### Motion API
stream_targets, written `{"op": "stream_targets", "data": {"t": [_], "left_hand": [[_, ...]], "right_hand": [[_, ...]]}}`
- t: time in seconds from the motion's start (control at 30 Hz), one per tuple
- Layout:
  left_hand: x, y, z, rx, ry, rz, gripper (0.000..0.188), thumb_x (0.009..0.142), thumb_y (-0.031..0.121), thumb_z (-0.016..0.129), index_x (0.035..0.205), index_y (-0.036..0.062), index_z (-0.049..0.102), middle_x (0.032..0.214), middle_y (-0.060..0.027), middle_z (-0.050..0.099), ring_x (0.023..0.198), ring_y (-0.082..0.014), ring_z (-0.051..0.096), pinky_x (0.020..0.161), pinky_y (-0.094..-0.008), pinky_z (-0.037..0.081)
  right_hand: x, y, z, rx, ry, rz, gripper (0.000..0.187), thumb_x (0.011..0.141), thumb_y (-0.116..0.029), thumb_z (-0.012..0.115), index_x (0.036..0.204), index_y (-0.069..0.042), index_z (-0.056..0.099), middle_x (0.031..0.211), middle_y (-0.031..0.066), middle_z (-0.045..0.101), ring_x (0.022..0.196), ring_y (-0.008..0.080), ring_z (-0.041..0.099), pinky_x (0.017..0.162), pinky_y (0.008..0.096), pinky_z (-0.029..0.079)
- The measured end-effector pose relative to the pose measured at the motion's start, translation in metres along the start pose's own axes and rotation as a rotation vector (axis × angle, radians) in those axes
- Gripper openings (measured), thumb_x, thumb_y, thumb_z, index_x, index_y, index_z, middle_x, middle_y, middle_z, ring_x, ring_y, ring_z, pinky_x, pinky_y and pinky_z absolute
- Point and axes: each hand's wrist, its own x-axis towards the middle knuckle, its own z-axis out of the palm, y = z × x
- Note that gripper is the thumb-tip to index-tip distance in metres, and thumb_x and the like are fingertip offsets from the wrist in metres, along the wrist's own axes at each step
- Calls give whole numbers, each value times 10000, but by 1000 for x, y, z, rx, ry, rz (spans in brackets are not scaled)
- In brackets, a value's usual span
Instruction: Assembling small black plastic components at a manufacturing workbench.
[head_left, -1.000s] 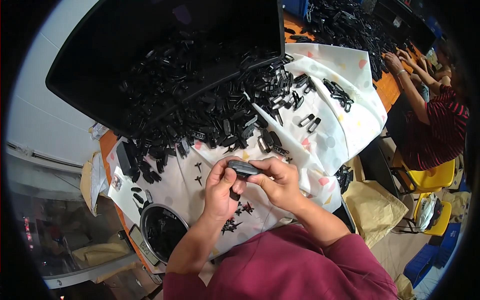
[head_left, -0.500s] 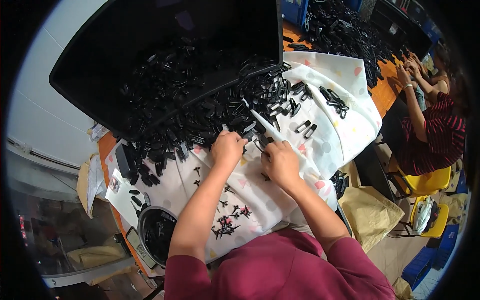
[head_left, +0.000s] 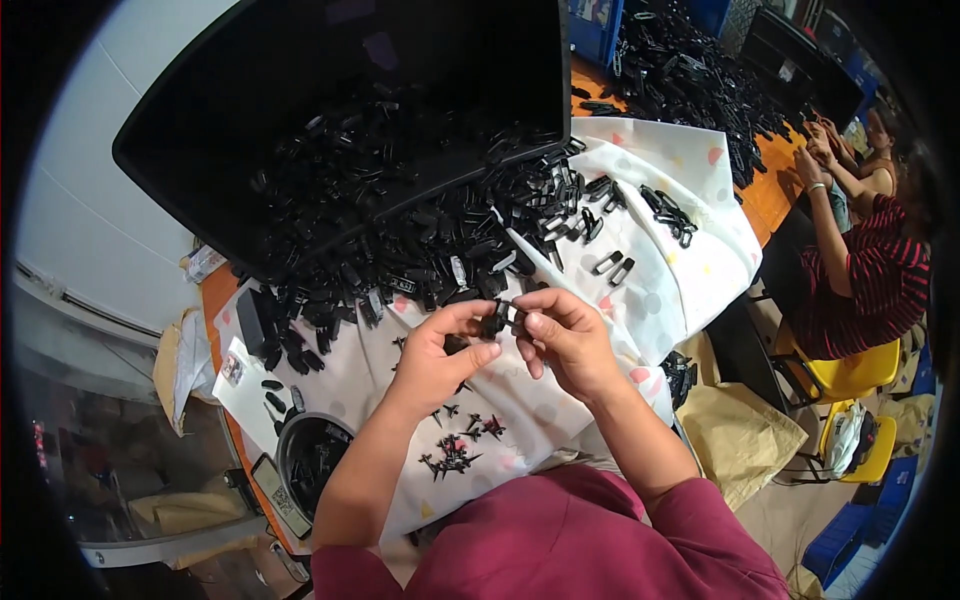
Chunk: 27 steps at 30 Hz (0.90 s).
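1. Biggest thing here is the black bin [head_left: 480,80], 10 to 12 o'clock from the hands (all directions are from them). Its mouth faces the hands, and a jumble of black plastic pieces [head_left: 330,150] lies inside and out past the lip.
2. Next, a white cloth [head_left: 690,290] with coloured shapes, wrinkled, right under everything in the middle.
3. The surface [head_left: 780,165] is orange; a bare bit shows at 2 o'clock, and a big pile of black pieces [head_left: 690,70] sits on it at 1.
4. Room stuff: a co-worker in a striped top [head_left: 875,270] between 2 and 3, hands raised, and a yellow chair [head_left: 870,368] at 3.
5. Brown sack [head_left: 745,430] between 3 and 4, blue crate [head_left: 838,538] at 4; can't make out what's in either.
6. Round tub [head_left: 288,440] at 8 o'clock, with more small black pieces in it.
7. The left hand [head_left: 435,360] and right hand [head_left: 570,345] are both pinching a small black part [head_left: 495,322] between them, above the cloth. Fingers hide most of it.
8. Tiniest: spiky dark bits [head_left: 455,455] clustered on the cloth, between 6 and 7.
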Motion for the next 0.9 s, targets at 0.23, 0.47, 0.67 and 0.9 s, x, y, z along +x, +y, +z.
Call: {"op": "stream_targets", "data": {"t": [0.23,0.47,0.67,0.9], "left_hand": [[-12,21,16,597,122,467,254,678,54,687,924,54,625,772,-46,581,719,-166,566,658,-251,450],[-18,23,11,1134,107,665,289,683,73,684,955,17,606,775,-65,605,629,-150,565,538,-255,444],[-21,-12,35,-176,209,-29,376,800,137,613,1134,-5,514,860,-2,584,608,-36,439,541,-162,372],[-17,-39,22,-666,162,-257,273,856,207,521,1066,32,509,889,-52,584,512,-62,459,436,-186,386]], "right_hand": [[-15,-14,3,-308,21,44,119,820,-79,565,895,13,579,737,46,553,582,93,523,409,197,403],[-9,-7,-8,-922,-50,-249,108,827,-92,563,870,6,579,731,14,539,555,54,496,380,159,329],[-15,14,15,-655,137,-192,182,806,-56,574,970,14,535,860,52,520,633,88,546,420,184,419],[-24,30,1,-656,159,-158,275,791,-46,595,1023,53,486,888,116,591,687,110,572,575,236,491]]}}
